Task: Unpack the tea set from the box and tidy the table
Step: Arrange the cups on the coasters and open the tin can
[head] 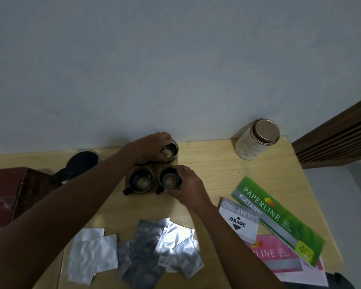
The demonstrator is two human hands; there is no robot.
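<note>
Three glass tea cups with black handles stand close together on the wooden table (227, 163). My left hand (152, 147) grips the far cup (171, 153) by its rim, near the wall. My right hand (188, 184) holds the near right cup (169, 180) from its right side. The near left cup (140, 181) stands free beside it. A glass teapot with a black lid (81, 165) sits to the left. The dark red box (10, 195) lies at the table's left edge.
Several silver foil sachets (133, 251) lie spread at the table's front. A white tin with a bronze lid (256, 138) stands at the back right. A stamp pad box (240, 220) and green (279, 220) and pink receipt books (275, 255) lie at the right.
</note>
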